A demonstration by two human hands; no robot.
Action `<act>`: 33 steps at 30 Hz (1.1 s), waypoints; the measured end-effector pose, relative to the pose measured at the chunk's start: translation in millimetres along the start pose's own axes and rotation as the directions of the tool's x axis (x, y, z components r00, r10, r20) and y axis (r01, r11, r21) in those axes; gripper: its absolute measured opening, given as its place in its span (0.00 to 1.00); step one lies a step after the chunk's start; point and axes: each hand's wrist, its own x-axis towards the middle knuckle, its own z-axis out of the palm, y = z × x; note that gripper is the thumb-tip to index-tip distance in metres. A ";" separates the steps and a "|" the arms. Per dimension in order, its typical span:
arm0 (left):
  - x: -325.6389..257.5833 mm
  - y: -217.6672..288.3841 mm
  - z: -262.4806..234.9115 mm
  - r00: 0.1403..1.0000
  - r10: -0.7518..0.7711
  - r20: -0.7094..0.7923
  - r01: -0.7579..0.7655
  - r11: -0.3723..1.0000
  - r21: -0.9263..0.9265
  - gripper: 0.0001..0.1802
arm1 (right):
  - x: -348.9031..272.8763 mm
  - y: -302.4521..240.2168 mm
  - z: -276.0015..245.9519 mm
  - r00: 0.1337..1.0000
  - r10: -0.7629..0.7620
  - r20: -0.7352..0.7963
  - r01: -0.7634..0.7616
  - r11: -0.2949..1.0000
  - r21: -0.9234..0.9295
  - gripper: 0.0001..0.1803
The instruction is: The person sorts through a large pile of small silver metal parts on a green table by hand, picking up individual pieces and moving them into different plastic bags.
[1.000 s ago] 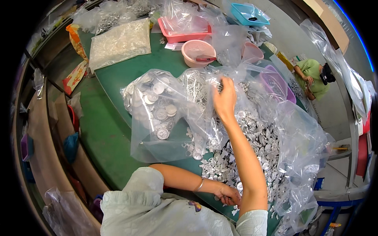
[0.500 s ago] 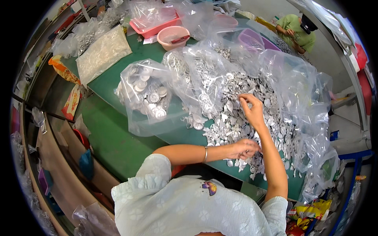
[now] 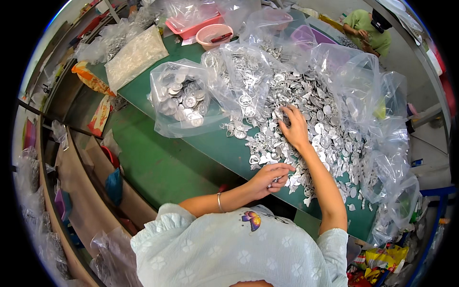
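Observation:
A big heap of small silver-coloured metal charms (image 3: 330,138), some flat and round and some leaf-like or ring-shaped, is spread over the green table. My right hand (image 3: 295,128) reaches onto the middle of the heap, thumb and fingers apart, fingertips at the charms. My left hand (image 3: 270,180) is closed at the table's near edge, with a few silver metal charms (image 3: 276,180) showing between its curled fingers. To the left of the heap lies a clear plastic bag (image 3: 167,125) with round silver discs (image 3: 184,103) inside.
Clear plastic sheeting (image 3: 354,81) borders the heap at the back and right. A pink bowl (image 3: 205,36) holding a red-handled tool, a red tray (image 3: 191,31) and a purple tray (image 3: 322,37) stand at the back. Another person (image 3: 368,31) works at the far right.
My left hand has moved left and nearer me, off the heap's front. My right hand has shifted slightly left, its fingers spreading onto the charms. The whole view has shifted a little.

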 end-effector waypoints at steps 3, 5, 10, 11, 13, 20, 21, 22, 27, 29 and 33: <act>-9.5 -6.7 -4.2 0.995 0.059 -0.083 -0.067 0.993 -0.098 0.13 | 11.9 -1.2 0.5 0.983 0.139 -0.119 -0.138 0.990 0.015 0.25; -9.8 -12.3 -2.7 0.990 0.047 -0.133 -0.063 0.991 -0.119 0.14 | 26.7 -5.8 8.5 0.966 0.133 -0.221 -0.148 0.988 -0.052 0.26; -10.6 -14.4 -1.9 0.986 0.034 -0.164 -0.048 0.996 -0.081 0.15 | 38.1 -11.6 18.7 0.955 0.268 -0.124 -0.287 0.942 -0.176 0.30; -11.6 -14.4 -3.4 0.986 0.035 -0.163 -0.049 0.995 -0.087 0.15 | 38.4 -7.2 16.6 0.950 0.294 -0.104 -0.308 0.936 -0.169 0.30; -11.2 -15.6 -5.6 0.987 0.041 -0.155 -0.058 0.992 -0.108 0.14 | 39.0 -6.5 8.9 0.957 0.272 -0.103 -0.290 0.910 -0.295 0.27; -15.2 -12.5 -5.7 0.985 0.046 -0.163 -0.067 0.990 -0.125 0.13 | 43.1 -3.8 7.5 0.995 0.104 0.009 -0.092 0.913 -0.397 0.21; -15.9 -12.0 -6.0 0.984 0.055 -0.168 -0.078 0.988 -0.130 0.13 | 39.5 -5.9 6.0 0.998 0.046 -0.040 -0.057 0.935 -0.350 0.18; -16.4 -11.4 -6.3 0.983 0.064 -0.173 -0.088 0.987 -0.135 0.13 | 37.4 -5.8 5.0 0.998 0.041 -0.045 -0.053 0.939 -0.339 0.18; -17.0 -6.2 -7.7 0.983 0.061 -0.171 -0.090 0.983 -0.163 0.14 | 20.8 -0.9 -13.3 0.974 0.223 -0.025 -0.225 0.971 -0.083 0.16; -14.3 -4.7 -8.5 0.985 0.057 -0.162 -0.086 0.980 -0.177 0.14 | 6.1 5.9 -25.6 0.938 0.345 -0.034 -0.337 0.931 0.141 0.17; -8.9 -9.8 -15.5 0.986 0.062 -0.153 -0.091 0.977 -0.193 0.14 | -13.5 2.8 -54.3 0.774 0.524 0.357 -0.516 0.193 0.834 0.05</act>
